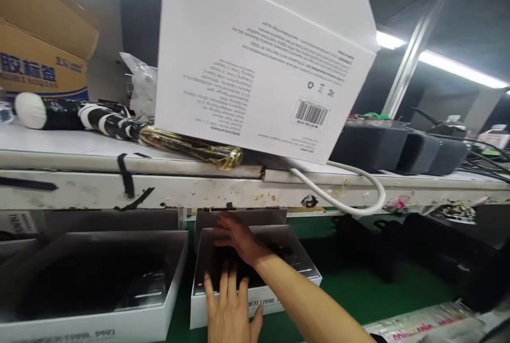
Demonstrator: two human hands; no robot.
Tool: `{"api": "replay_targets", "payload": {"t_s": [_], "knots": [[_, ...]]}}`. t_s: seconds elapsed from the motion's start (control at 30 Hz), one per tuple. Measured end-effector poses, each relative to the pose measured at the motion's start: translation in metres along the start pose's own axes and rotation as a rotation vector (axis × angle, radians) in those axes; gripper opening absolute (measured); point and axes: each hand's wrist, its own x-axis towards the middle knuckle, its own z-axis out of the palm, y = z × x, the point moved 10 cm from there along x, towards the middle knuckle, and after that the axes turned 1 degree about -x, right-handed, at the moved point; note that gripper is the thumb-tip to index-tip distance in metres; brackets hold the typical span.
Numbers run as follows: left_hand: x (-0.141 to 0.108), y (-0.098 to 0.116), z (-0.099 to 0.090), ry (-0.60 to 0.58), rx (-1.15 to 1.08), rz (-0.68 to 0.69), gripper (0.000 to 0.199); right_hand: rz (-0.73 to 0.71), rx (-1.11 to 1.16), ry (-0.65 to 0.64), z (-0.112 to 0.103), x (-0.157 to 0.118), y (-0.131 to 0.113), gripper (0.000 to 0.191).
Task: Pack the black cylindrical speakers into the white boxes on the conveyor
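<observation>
A white open box [199, 311] with dark lettering on its front wall sits under the shelf, in the middle of the view. Dark contents fill it; their kind is hard to make out in the shadow. My left hand [231, 306] reaches over the front wall, its fingers stretched out over the dark contents and its thumb outside the wall. Farther in, my right hand [239, 239] is over the rear left part of the box, fingers spread and slightly blurred. Neither hand grips anything that I can see.
Another white open box [175, 279] with dark contents stands left. Above, a shelf [87, 189] carries a large white printed carton [247, 67], tape-wrapped rolls [107, 120] and dark grey bins [366, 146]. A white cable [374, 207] loops over its edge. Black items [378, 247] lie right on the green surface [422, 290].
</observation>
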Motion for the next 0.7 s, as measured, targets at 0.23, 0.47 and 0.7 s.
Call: {"api": "replay_targets", "payload": {"t_s": [0.23,0.47,0.7], "knots": [[-0.003,0.004,-0.007,-0.079,-0.112,-0.070,0.035,0.021,-0.181,0.038,-0.036,-0.063,-0.009,0.047],[-0.004,0.007,-0.008,-0.042,-0.108,-0.013,0.016,0.009,-0.363,0.120,-0.071,-0.097,-0.022,0.049],[-0.015,0.011,-0.041,0.318,-0.242,-0.079,0.017,0.067,-0.475,0.156,-0.122,-0.110,-0.027,0.059]]}}
